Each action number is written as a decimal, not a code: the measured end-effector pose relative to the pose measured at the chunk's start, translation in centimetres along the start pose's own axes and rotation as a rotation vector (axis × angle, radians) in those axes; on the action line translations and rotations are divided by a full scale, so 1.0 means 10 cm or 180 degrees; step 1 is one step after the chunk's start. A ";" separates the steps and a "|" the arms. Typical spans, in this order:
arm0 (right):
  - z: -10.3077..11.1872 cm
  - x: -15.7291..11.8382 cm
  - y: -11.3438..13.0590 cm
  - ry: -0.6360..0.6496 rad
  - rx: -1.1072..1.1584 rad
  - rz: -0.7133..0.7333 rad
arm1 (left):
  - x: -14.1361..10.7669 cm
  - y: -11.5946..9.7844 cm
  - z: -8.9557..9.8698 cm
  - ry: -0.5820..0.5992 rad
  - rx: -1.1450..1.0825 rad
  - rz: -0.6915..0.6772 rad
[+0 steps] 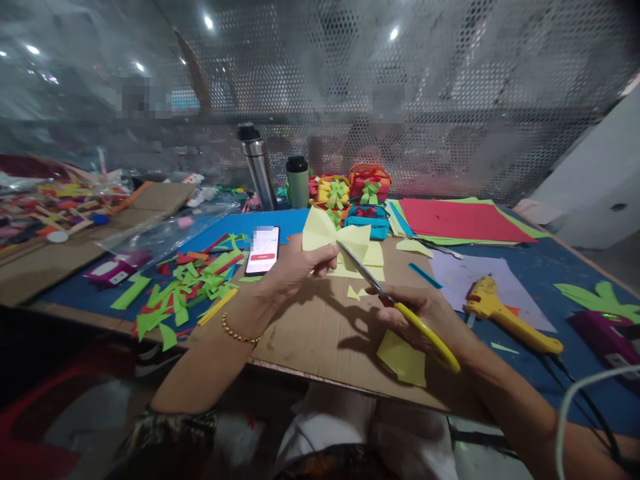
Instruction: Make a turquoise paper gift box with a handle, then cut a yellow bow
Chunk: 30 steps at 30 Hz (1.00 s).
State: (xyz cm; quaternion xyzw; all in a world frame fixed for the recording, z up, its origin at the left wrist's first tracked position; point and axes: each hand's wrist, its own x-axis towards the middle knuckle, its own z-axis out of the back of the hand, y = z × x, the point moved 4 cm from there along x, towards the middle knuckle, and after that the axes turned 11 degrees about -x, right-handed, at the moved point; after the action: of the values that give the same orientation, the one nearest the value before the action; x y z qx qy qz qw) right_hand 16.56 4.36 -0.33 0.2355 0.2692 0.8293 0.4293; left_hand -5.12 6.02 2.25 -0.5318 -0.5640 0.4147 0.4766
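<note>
Pinched in my left hand [313,259] is a pale yellow folded paper [320,230], raised above the table and spread like a bow. My right hand [417,313] grips yellow-handled scissors [367,272], whose blade tips meet the paper near its middle. Beneath lies a brown cardboard sheet [310,333] with more pale yellow paper [374,257] on it. Small yellow scraps [356,293] rest below the blades. Another yellow piece [403,360] lies under my right hand near the front edge.
Left are green and red strips [187,287] and a phone [263,250]. Behind stand a steel bottle [259,167], a green bottle [299,183] and small colourful paper boxes [367,217]. Red sheets [465,220] and a yellow glue gun [510,317] with a cable lie right.
</note>
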 end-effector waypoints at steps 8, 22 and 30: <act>-0.02 -0.01 0.00 0.0096 0.0223 -0.0097 | 0.00 0.02 0.03 0.0014 0.0002 0.0000; -0.01 -0.01 0.04 0.0045 0.0092 0.0038 | 0.00 0.00 0.00 -0.0053 0.0017 0.0067; -0.01 -0.04 0.03 0.0501 0.0610 -0.0036 | 0.12 0.02 0.19 -0.0468 -0.0039 -0.0302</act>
State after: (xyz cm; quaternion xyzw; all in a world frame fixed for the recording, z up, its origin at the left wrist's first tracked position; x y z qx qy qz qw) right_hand 16.50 3.87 -0.23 0.2082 0.3815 0.8132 0.3870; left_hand -6.87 7.31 1.78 -0.4754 -0.6246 0.4261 0.4497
